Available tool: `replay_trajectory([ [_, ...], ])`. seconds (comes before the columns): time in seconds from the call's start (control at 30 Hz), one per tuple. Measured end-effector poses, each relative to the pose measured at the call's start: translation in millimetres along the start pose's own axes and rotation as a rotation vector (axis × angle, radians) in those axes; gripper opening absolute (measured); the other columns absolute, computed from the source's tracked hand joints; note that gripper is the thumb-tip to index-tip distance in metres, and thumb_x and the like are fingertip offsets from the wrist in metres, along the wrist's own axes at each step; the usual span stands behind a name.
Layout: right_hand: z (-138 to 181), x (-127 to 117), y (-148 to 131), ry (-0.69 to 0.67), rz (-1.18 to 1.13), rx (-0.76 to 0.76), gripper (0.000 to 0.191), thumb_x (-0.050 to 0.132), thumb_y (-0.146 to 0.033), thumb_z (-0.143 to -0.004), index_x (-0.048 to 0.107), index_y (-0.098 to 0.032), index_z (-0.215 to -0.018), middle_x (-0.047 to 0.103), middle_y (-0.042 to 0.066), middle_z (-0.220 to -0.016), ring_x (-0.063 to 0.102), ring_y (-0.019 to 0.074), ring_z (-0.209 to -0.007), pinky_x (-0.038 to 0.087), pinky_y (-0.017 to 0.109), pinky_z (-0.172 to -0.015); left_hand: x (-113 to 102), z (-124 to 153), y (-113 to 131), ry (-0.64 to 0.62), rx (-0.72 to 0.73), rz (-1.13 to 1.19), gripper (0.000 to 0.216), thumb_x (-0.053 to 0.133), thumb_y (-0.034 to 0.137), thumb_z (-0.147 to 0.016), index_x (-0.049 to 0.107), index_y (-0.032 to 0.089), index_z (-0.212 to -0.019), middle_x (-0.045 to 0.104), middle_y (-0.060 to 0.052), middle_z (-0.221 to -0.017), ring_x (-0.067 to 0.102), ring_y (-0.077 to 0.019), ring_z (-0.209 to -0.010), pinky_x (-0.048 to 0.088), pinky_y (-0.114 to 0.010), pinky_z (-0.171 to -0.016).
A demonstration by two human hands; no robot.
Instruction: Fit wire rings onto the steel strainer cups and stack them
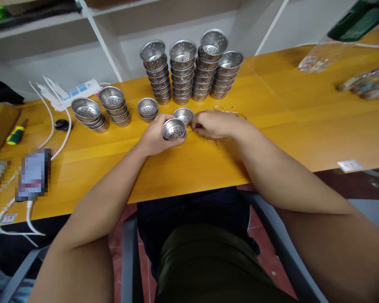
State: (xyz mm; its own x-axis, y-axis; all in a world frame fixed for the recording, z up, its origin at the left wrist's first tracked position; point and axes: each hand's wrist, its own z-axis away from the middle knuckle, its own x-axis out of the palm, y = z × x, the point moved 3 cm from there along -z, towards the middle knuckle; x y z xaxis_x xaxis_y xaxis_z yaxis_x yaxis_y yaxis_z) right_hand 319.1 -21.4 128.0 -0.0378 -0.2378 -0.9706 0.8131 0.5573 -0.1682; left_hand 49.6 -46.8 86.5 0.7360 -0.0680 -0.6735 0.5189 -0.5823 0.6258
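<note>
My left hand (154, 134) grips a small perforated steel strainer cup (173, 128), held just above the yellow-orange table (303, 126) with its open mouth toward me. My right hand (213, 124) is closed in a pinch right beside the cup, fingertips at its rim, on a thin wire piece. It rests over a small pile of thin wire handles (222, 136). Another single cup (183, 114) sits just behind my hands.
Tall stacks of the same cups (185, 71) stand at the back centre. Shorter stacks (113, 105) and a wider strainer stack (86, 112) sit to the left. A screwdriver (16, 134), white cables (55, 126), a power strip (78, 90) lie left; plastic bags (366, 82) at right.
</note>
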Motion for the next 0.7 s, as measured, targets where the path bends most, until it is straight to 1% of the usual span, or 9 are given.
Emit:
replay_trajectory([
  [0.1, 2.7, 0.6, -9.3, 0.001, 0.014, 0.023, 0.018, 0.073, -0.017, -0.112, 0.088, -0.022, -0.106, 0.094, 0.018, -0.123, 0.084, 0.0362, -0.102, 0.054, 0.046, -0.087, 1.0, -3.9, -0.1, 0.013, -0.017, -0.03, 0.072, 0.114, 0.042, -0.088, 0.073, 0.028, -0.145, 0.088, -0.011, -0.15, 0.087, -0.0368, -0.137, 0.069, -0.053, -0.124],
  [0.2, 3.1, 1.6, -14.4, 0.041, 0.063, -0.001, 0.011, 0.078, -0.022, -0.11, 0.089, -0.023, -0.106, 0.094, 0.017, -0.119, 0.084, 0.0351, -0.102, 0.057, 0.046, -0.087, 1.8, -7.3, -1.6, 0.037, -0.039, -0.04, 0.074, 0.114, 0.041, -0.086, 0.072, 0.028, -0.145, 0.09, -0.009, -0.147, 0.088, -0.0368, -0.135, 0.07, -0.052, -0.121],
  [0.27, 3.0, 1.2, -14.3, 0.044, 0.088, -0.022, 0.009, 0.08, -0.025, -0.109, 0.087, -0.023, -0.105, 0.093, 0.015, -0.115, 0.082, 0.0329, -0.097, 0.055, 0.044, -0.082, 1.9, -8.4, -2.5, 0.054, -0.06, -0.035, 0.079, 0.115, 0.041, -0.083, 0.07, 0.028, -0.147, 0.091, -0.009, -0.145, 0.089, -0.0367, -0.131, 0.071, -0.051, -0.115],
  [0.33, 3.5, -0.9, -10.2, 0.003, 0.076, -0.017, 0.007, 0.08, -0.024, -0.109, 0.084, -0.023, -0.103, 0.091, 0.013, -0.111, 0.077, 0.029, -0.09, 0.05, 0.042, -0.078, 2.1, -8.2, -2.7, 0.055, -0.069, -0.032, 0.083, 0.117, 0.04, -0.081, 0.069, 0.029, -0.149, 0.092, -0.009, -0.143, 0.09, -0.0367, -0.128, 0.072, -0.049, -0.11],
  [0.37, 4.0, -2.8, -6.8, -0.022, 0.06, -0.007, 0.008, 0.079, -0.023, -0.109, 0.082, -0.023, -0.101, 0.09, 0.012, -0.109, 0.074, 0.0269, -0.087, 0.049, 0.041, -0.077, 2.4, -7.8, -2.4, 0.048, -0.066, -0.03, 0.083, 0.117, 0.04, -0.082, 0.069, 0.029, -0.149, 0.092, -0.009, -0.143, 0.09, -0.0368, -0.128, 0.072, -0.049, -0.11],
  [0.43, 5.4, -7.4, 2.6, -0.068, 0.017, 0.019, 0.009, 0.078, -0.019, -0.107, 0.078, -0.023, -0.099, 0.087, 0.009, -0.103, 0.068, 0.024, -0.083, 0.048, 0.04, -0.078, 3.4, -6.2, -1.6, 0.032, -0.049, -0.022, 0.081, 0.115, 0.04, -0.084, 0.069, 0.028, -0.15, 0.091, -0.01, -0.146, 0.09, -0.0371, -0.131, 0.072, -0.05, -0.115],
  [0.53, 7.4, -13.2, 19.5, -0.071, -0.094, 0.037, 0.011, 0.078, -0.013, -0.103, 0.075, -0.023, -0.097, 0.083, 0.006, -0.094, 0.067, 0.0226, -0.081, 0.051, 0.038, -0.079, 4.1, -4.1, -1.6, 0.05, 0.006, -0.016, 0.083, 0.114, 0.041, -0.088, 0.067, 0.028, -0.156, 0.088, -0.012, -0.153, 0.087, -0.039, -0.142, 0.07, -0.055, -0.127],
  [0.63, 7.6, -12.4, 34.2, -0.022, -0.312, 0.004, 0.012, 0.079, -0.012, -0.097, 0.075, -0.023, -0.098, 0.084, 0.005, -0.093, 0.071, 0.0229, -0.081, 0.057, 0.038, -0.079, 2.5, -4.5, -4.7, 0.134, 0.086, -0.024, 0.092, 0.117, 0.048, -0.091, 0.064, 0.03, -0.163, 0.08, -0.015, -0.165, 0.08, -0.0427, -0.159, 0.065, -0.06, -0.141],
  [0.7, 7.2, -9.2, 40.6, 0.023, -0.499, -0.042, 0.014, 0.083, -0.018, -0.095, 0.081, -0.024, -0.107, 0.086, 0.006, -0.096, 0.075, 0.0241, -0.081, 0.062, 0.039, -0.076, 0.7, -6.2, -11.1, 0.198, 0.076, -0.005, 0.107, 0.119, 0.056, -0.091, 0.056, 0.032, -0.173, 0.075, -0.018, -0.172, 0.076, -0.0446, -0.167, 0.063, -0.064, -0.145],
])
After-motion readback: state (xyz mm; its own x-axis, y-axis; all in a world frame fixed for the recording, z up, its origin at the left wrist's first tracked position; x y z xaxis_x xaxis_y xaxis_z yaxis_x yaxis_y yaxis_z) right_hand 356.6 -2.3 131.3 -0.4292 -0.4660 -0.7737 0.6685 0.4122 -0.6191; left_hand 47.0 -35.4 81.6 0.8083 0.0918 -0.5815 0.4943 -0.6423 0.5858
